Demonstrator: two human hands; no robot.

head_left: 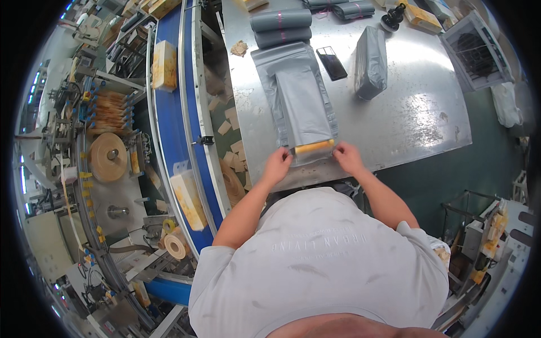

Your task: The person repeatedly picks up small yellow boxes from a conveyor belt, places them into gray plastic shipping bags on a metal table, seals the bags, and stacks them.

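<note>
A grey plastic mailing bag [304, 107] lies flat on the metal table, its mouth toward me. Inside that mouth shows the yellow-orange end of a pack [314, 147]; the rest of the pack is covered by the bag. My left hand [279, 163] pinches the left corner of the bag's mouth. On the opposite corner, my right hand [347, 158] is closed on the bag's edge. Under this bag lies a stack of similar grey bags [270, 62].
Rolled grey bags [280, 28] lie at the table's far side. A black phone [332, 63] and a filled upright grey bag [371, 62] are to the right. Left of the table runs a blue conveyor [176, 112] carrying yellow-white packs [164, 65]. A fan [476, 50] stands far right.
</note>
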